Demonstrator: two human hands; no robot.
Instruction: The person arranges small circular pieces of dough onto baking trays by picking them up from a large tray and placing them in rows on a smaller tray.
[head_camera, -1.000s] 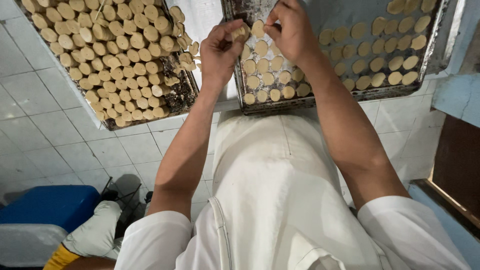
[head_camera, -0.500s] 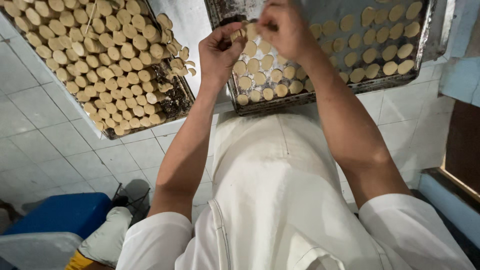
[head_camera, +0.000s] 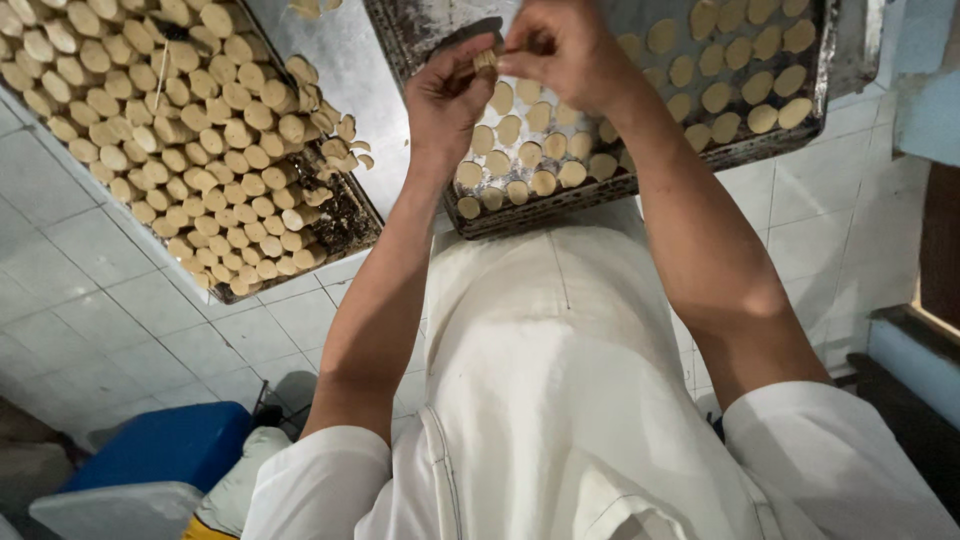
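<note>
Where the view begins at the left, a blue box (head_camera: 165, 450) is seen low on the white tiled floor (head_camera: 110, 300). Above it, a left tray (head_camera: 345, 215) is recorded, packed with pale dough cylinders (head_camera: 170, 130) stood on end and heaped along its near edge. Next, the left hand (head_camera: 448, 95) is noted, raised over the right tray (head_camera: 560, 200), its fingers closed on a small stack of dough discs (head_camera: 487, 62). The right hand (head_camera: 565, 45) is met against it, pinching the same stack from the other side, so both hands are held together on one piece above the tray.

Compared with a second ago, the hands are found higher and closer, the stack now being lifted clear of the laid rows; a disc is judged about to be peeled off and set down. Flat round discs (head_camera: 520, 155) are listed in rows at the tray's near corner, and further discs (head_camera: 745, 70) at its far right. A white apron (head_camera: 560, 380) fills the foreground.
</note>
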